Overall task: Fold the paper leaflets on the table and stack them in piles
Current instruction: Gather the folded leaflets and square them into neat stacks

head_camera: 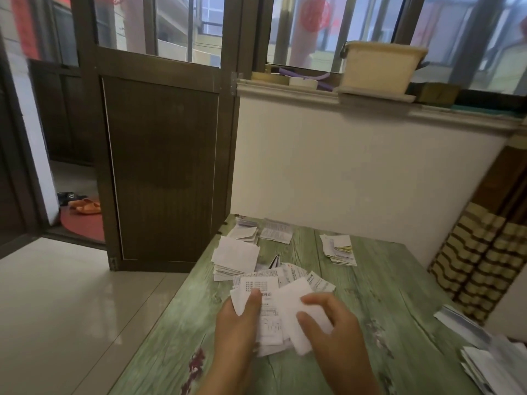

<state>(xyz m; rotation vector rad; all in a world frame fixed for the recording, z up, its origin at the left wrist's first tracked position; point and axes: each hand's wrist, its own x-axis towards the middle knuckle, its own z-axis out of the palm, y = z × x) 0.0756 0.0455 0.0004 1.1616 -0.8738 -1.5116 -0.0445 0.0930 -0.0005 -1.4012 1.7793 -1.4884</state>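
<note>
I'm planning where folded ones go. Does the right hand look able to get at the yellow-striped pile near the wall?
Probably yes: bare table lies between the right hand and the yellow-striped pile, with nothing standing in the way. The hand does hold a white leaflet, though.

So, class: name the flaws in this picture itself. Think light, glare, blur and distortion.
Head view: soft daylight comes through the windows, and shadows are faint. Head view: a pale sheen lies on the floor. Head view: the left hand, right hand and the leaflets they hold are motion-blurred, with print mostly unreadable. Head view: the wide lens tilts and bows the door.
</note>
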